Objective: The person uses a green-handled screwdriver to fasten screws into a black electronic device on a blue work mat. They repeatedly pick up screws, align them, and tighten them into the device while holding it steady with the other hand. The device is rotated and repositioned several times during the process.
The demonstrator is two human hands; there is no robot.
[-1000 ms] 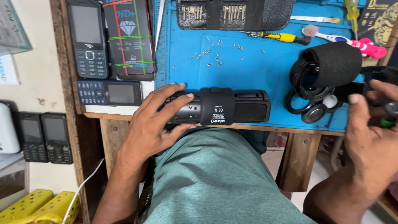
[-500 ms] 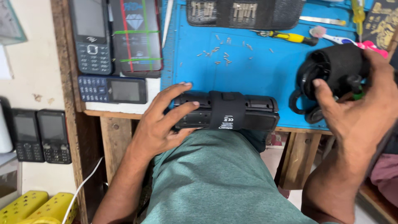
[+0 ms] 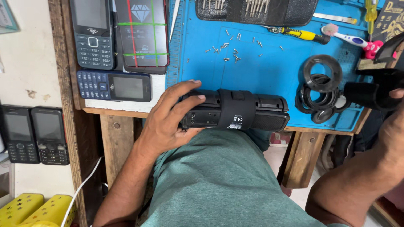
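Observation:
A long black speaker (image 3: 248, 111) lies along the front edge of the blue work mat (image 3: 269, 71). My left hand (image 3: 168, 120) grips its left end, fingers over the top and thumb against the end face. At the far right edge my right hand (image 3: 393, 126) holds a black tube-shaped cover (image 3: 370, 93) just off the mat's right side; most of that hand is out of frame. Between the speaker and the cover lie black rings (image 3: 322, 72) and a pile of ring-shaped parts (image 3: 316, 103) on the mat.
Several small screws (image 3: 229, 45) are scattered on the mat. A black tool roll (image 3: 256, 10), a yellow screwdriver (image 3: 296, 33) and a toothbrush (image 3: 351, 38) lie at the back. Keypad phones (image 3: 92, 35) (image 3: 113, 86) rest left of the mat, with more (image 3: 33, 134) on a lower shelf.
My right hand has pulled the black cover away to the right, uncovering the rings on the mat. The left hand stays on the speaker.

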